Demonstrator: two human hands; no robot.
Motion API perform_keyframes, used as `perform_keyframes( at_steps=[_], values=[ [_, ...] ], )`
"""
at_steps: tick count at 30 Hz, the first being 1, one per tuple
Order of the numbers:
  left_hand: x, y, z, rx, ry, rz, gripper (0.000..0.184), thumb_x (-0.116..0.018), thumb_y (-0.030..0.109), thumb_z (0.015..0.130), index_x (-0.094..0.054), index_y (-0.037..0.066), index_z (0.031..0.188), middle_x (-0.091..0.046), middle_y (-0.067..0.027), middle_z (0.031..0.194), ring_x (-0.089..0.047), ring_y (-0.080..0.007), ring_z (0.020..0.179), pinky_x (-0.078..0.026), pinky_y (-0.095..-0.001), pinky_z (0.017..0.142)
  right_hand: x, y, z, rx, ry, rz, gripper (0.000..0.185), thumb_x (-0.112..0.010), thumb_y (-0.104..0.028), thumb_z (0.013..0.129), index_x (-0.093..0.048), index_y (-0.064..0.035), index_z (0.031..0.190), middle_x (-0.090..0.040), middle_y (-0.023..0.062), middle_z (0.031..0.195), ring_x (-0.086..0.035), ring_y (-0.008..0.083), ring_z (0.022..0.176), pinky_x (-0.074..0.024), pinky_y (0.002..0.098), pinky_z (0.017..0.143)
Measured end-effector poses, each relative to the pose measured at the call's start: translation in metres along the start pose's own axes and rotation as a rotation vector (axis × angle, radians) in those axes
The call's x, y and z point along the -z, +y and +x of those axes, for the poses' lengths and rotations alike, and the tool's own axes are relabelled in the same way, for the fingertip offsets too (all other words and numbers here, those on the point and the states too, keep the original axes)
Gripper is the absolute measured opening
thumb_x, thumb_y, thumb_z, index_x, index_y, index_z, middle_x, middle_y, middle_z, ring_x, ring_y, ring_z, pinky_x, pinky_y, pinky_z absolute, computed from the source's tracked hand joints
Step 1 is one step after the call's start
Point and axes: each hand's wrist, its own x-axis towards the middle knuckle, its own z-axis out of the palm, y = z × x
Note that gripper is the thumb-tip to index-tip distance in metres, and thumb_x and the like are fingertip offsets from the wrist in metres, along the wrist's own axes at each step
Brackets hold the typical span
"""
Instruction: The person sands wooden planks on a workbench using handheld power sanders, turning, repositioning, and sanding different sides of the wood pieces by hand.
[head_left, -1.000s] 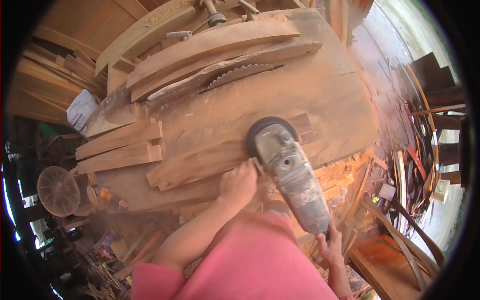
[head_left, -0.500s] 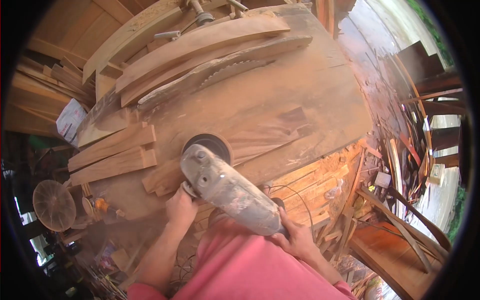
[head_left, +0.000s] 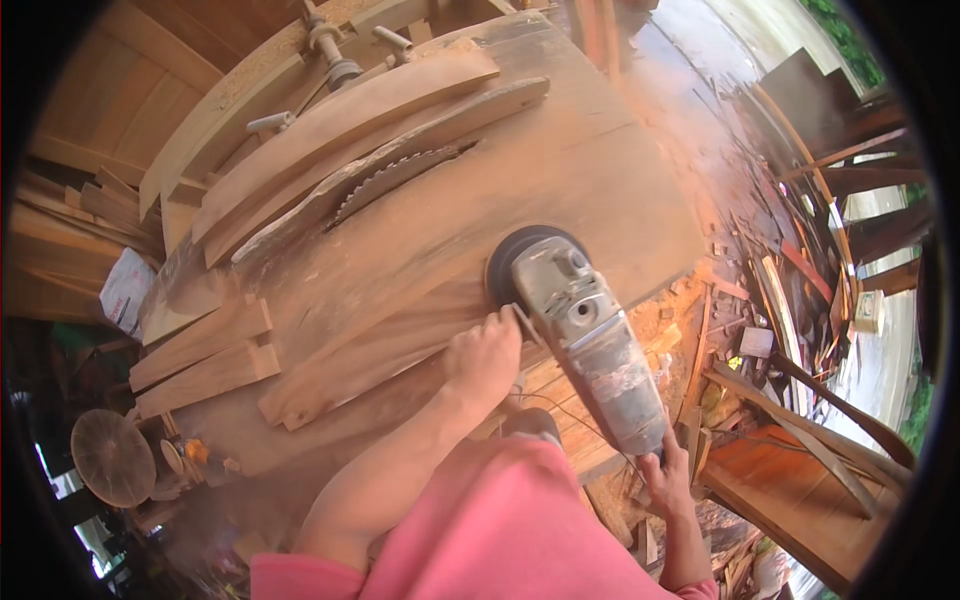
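Note:
A grey, dusty handheld sander (head_left: 600, 350) with a round dark disc (head_left: 515, 262) lies over the right part of a curved wooden piece (head_left: 370, 355) on the dusty table. My left hand (head_left: 488, 350) is closed round the side handle close to the disc. At the rear end of the sander body, my right hand (head_left: 665, 475) grips it. The disc hides the right end of the wooden piece. Whether the disc turns cannot be made out.
A toothed saw blade (head_left: 385, 180) sticks up through the table (head_left: 600, 180). Curved boards (head_left: 340, 115) lie behind it, and short cut boards (head_left: 205, 375) at the left. A cable (head_left: 575, 415) hangs near my body. Wood scraps (head_left: 780, 290) cover the floor at right.
Since half a second ago, the sander and both hands have moved right along the wooden piece, and the disc has gone from its left part to its right. The whole view has shifted and turned.

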Motion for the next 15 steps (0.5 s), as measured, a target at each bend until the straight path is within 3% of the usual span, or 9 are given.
perform_keyframes(
  at_steps=[1, 2, 5, 6, 10, 13, 14, 15],
  values=[
    [-0.001, -0.001, 0.000, -0.011, 0.035, 0.022, 0.014, -0.054, 0.013, 0.094, -0.059, 0.003, 0.103, -0.073, -0.0152, 0.089, -0.075, -0.0320, 0.078, -0.061, -0.0443, 0.065, 0.002, 0.001, 0.001, -0.015, -0.016, 0.007, 0.081, -0.066, -0.037, 0.095, -0.032, 0.0005, 0.158, -0.072, 0.0218, 0.092, -0.074, 0.0270, 0.080, -0.0554, 0.0372, 0.072],
    [0.000, -0.005, -0.006, 0.021, 0.016, 0.021, 0.015, -0.056, 0.013, 0.093, -0.059, 0.002, 0.103, -0.073, -0.0157, 0.090, -0.075, -0.0331, 0.079, -0.061, -0.0454, 0.066, -0.006, 0.005, 0.002, 0.042, -0.001, 0.006, 0.082, -0.069, -0.033, 0.092, -0.034, 0.0006, 0.158, -0.072, 0.0255, 0.095, -0.075, 0.0319, 0.085, -0.0569, 0.0391, 0.075],
    [0.004, -0.030, -0.039, 0.119, -0.021, -0.003, 0.022, -0.063, 0.016, 0.089, -0.059, 0.002, 0.106, -0.073, -0.0180, 0.092, -0.073, -0.0377, 0.082, -0.058, -0.0504, 0.069, -0.011, -0.030, -0.002, -0.063, -0.130, -0.087, 0.081, -0.072, -0.032, 0.089, -0.038, 0.0012, 0.155, -0.070, 0.0299, 0.105, -0.074, 0.0385, 0.094, -0.0578, 0.0413, 0.081],
    [0.003, -0.040, -0.051, 0.153, -0.016, -0.028, 0.026, -0.067, 0.016, 0.086, -0.059, 0.003, 0.108, -0.073, -0.0192, 0.092, -0.072, -0.0400, 0.084, -0.057, -0.0532, 0.072, -0.020, -0.018, -0.002, 0.086, -0.074, -0.077, 0.080, -0.074, -0.031, 0.087, -0.042, -0.0002, 0.153, -0.069, 0.0305, 0.110, -0.072, 0.0428, 0.099, -0.0577, 0.0424, 0.083],
    [0.013, -0.031, -0.049, 0.203, -0.023, -0.100, 0.032, -0.074, 0.019, 0.082, -0.061, 0.006, 0.108, -0.073, -0.0207, 0.093, -0.071, -0.0422, 0.085, -0.055, -0.0549, 0.074, -0.017, -0.017, 0.002, 0.103, -0.110, -0.078, 0.080, -0.076, -0.029, 0.086, -0.043, -0.0001, 0.152, -0.069, 0.0297, 0.112, -0.070, 0.0462, 0.102, -0.0573, 0.0425, 0.084],
    [0.005, -0.010, -0.019, 0.187, -0.081, -0.077, 0.031, -0.074, 0.021, 0.084, -0.061, 0.005, 0.107, -0.073, -0.0199, 0.093, -0.071, -0.0422, 0.083, -0.056, -0.0549, 0.072, 0.000, -0.006, 0.005, -0.039, -0.081, -0.056, 0.080, -0.076, -0.028, 0.086, -0.043, 0.0014, 0.152, -0.070, 0.0288, 0.109, -0.072, 0.0434, 0.101, -0.0567, 0.0421, 0.083],
    [0.000, -0.004, -0.008, 0.134, -0.062, -0.078, 0.030, -0.072, 0.019, 0.084, -0.061, 0.003, 0.107, -0.073, -0.0194, 0.093, -0.072, -0.0411, 0.082, -0.057, -0.0538, 0.071, 0.003, -0.004, 0.009, 0.068, 0.004, -0.016, 0.078, -0.073, -0.029, 0.089, -0.041, 0.0023, 0.153, -0.072, 0.0249, 0.098, -0.075, 0.0333, 0.086, -0.0555, 0.0381, 0.075],
    [-0.004, 0.002, 0.002, 0.087, -0.042, -0.076, 0.029, -0.070, 0.018, 0.085, -0.061, 0.001, 0.107, -0.073, -0.0190, 0.093, -0.073, -0.0399, 0.080, -0.058, -0.0526, 0.070, 0.008, -0.001, 0.011, 0.052, 0.025, 0.034, 0.077, -0.071, -0.032, 0.091, -0.041, 0.0029, 0.153, -0.071, 0.0234, 0.095, -0.072, 0.0298, 0.082, -0.0545, 0.0371, 0.073]
  ],
)
